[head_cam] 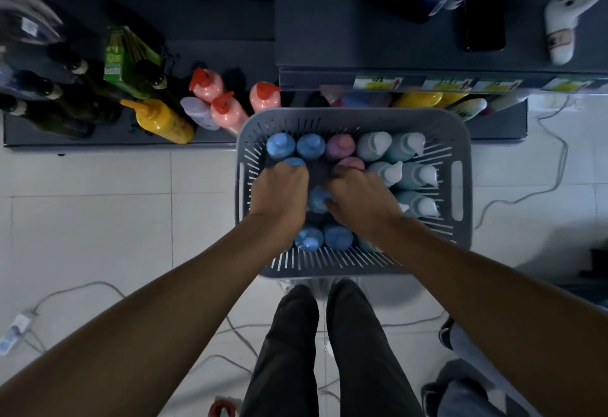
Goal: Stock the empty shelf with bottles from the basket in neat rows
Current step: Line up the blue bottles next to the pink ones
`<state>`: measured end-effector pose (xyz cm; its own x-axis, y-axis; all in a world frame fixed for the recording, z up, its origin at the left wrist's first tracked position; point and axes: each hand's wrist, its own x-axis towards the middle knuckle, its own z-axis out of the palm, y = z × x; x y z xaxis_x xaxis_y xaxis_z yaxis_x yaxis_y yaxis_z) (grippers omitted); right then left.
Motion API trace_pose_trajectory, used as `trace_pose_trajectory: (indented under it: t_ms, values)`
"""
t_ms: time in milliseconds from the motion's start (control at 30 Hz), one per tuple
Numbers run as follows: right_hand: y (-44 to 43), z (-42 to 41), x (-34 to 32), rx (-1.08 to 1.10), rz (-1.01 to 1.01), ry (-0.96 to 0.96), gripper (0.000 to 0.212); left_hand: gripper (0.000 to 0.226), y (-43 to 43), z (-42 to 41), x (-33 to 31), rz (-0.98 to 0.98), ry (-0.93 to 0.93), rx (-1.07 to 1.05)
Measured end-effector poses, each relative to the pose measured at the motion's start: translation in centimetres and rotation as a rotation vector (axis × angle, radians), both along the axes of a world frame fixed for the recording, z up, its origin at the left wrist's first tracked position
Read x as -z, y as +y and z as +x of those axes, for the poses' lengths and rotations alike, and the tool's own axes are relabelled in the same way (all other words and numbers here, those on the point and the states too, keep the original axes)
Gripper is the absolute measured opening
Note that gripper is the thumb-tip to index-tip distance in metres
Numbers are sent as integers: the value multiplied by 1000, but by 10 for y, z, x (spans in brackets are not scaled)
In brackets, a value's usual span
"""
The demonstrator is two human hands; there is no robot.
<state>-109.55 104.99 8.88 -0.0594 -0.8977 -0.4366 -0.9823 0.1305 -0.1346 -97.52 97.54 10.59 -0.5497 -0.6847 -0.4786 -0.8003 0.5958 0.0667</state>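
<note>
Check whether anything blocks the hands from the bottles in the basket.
Nothing visible does. The left hand grips a blue bottle and the right hand a pink bottle, both inside the grey basket.

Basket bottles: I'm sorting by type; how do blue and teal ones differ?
The blue bottles have rounded blue tops; the teal bottles have slanted white caps. Blue bottles sit on the basket's left side, teal bottles on its right. The left hand grips a blue bottle, the right hand a pink bottle; no teal bottle is gripped. Both stand upright.
</note>
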Motion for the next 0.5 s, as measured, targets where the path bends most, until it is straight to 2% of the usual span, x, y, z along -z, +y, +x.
trace_pose_trajectory:
  t_ms: [233, 500]
  values:
    - [-4, -22, -76, -49, -126, 99, 31, 26, -14, -20, -83, -23, 52, 90]
    - [10, -55, -196, 15, -229, 135, 27, 27, -12, -50, -202, -151, 173, 165]
